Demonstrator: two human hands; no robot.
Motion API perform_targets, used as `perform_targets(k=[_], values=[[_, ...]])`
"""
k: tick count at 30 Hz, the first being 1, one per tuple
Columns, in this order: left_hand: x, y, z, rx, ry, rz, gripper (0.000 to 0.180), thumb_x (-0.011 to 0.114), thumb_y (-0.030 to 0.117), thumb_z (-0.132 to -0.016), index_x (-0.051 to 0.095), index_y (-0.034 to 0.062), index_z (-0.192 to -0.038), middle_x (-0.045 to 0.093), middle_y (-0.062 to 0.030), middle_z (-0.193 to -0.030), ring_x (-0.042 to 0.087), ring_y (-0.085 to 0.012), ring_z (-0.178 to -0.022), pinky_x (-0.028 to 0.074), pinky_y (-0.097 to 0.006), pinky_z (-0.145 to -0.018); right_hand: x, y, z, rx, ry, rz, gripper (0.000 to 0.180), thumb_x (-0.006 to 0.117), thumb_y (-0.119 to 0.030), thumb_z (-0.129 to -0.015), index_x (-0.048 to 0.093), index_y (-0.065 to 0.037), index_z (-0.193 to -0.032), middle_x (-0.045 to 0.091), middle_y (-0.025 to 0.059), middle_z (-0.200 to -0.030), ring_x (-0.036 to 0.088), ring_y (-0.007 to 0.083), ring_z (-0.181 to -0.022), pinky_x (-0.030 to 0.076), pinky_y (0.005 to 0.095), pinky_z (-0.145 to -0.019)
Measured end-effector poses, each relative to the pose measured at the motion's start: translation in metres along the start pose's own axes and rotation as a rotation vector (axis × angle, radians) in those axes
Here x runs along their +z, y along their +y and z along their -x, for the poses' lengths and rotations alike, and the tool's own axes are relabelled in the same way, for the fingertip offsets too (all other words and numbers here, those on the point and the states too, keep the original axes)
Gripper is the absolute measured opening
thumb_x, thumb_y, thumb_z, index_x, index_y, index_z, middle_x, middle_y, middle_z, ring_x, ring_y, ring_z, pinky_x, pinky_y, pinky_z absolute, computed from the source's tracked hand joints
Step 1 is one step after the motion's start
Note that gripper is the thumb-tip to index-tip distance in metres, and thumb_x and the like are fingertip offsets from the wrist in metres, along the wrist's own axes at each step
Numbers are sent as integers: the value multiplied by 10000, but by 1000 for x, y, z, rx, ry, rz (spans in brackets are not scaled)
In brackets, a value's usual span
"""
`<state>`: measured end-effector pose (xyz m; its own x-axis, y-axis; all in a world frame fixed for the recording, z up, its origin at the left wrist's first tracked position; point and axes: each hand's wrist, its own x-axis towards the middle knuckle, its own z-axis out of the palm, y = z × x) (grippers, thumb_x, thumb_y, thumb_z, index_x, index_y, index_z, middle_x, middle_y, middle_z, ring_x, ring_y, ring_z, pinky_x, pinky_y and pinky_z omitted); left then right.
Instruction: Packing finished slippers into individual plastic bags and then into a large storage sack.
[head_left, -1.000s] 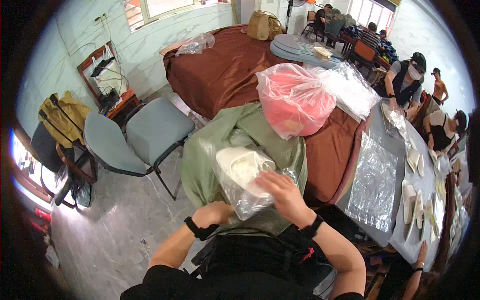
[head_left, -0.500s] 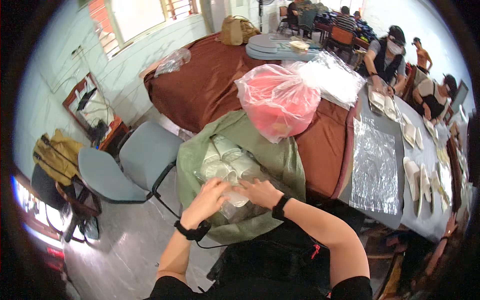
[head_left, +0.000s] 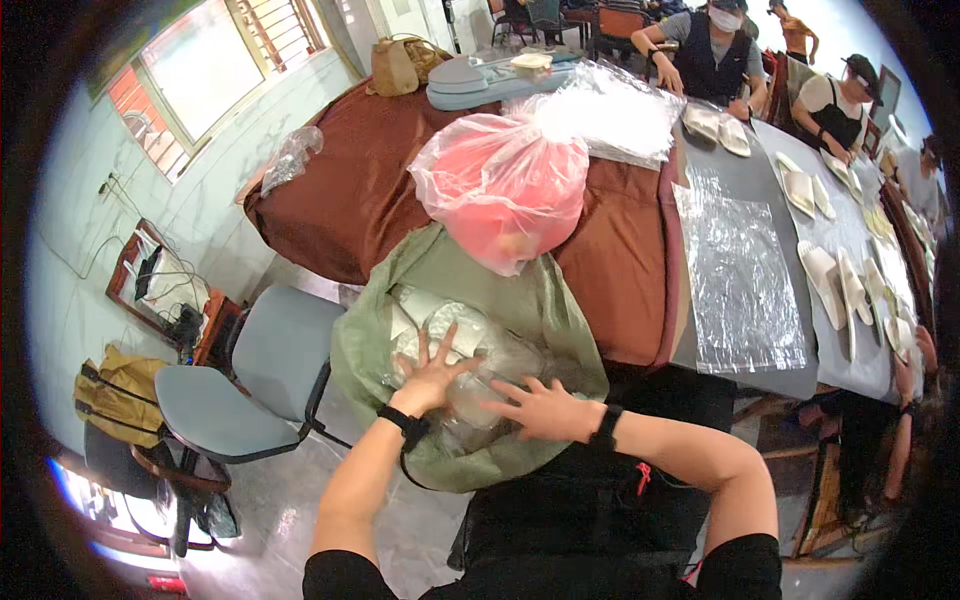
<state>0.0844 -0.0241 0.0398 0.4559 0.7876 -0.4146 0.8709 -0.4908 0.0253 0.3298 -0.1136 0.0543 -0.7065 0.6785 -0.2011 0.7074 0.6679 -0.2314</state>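
both hands press flat, fingers spread: left hand (head_left: pixel 432 372) and right hand (head_left: pixel 540 408) lie open on clear plastic packets (head_left: pixel 455 345) of white slippers inside the green sack (head_left: pixel 520 300) on the lap, gripping nothing. the packets look light, soft and slippery; best pinched at a film edge. behind, a brown-covered table (head_left: pixel 350 200) carries a pink bag (head_left: pixel 505 190); grey chair (head_left: pixel 260 370) left, tiled floor.

clear plastic packets (head_left: pixel 455 345), heaped inside open green sack (head_left: pixel 560 310)
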Motion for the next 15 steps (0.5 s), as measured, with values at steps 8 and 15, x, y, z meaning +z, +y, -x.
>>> perform_targets(k=[8, 15], values=[[24, -4, -22, -149, 76, -29, 1113, 899, 132, -641, 354, 563, -1511, -159, 28, -1705, -68, -492, -1537, 158, -885, -1043, 24, -20, 68, -140, -242, -230, 98, 681, -153, -836, 710, -66, -869, 720, 117, -932, 712, 362, -941, 555, 490, -773], [16, 17, -27, -195, 56, -180, 1175, 880, 208, -707, 160, 601, -1548, -211, -31, -1695, -52, -510, -1533, 262, -865, -1015, -29, -36, 86, -454, 142, -131, 44, 664, -132, -775, 699, -141, -800, 643, 9, -896, 620, 233, -952, 451, 391, -871]])
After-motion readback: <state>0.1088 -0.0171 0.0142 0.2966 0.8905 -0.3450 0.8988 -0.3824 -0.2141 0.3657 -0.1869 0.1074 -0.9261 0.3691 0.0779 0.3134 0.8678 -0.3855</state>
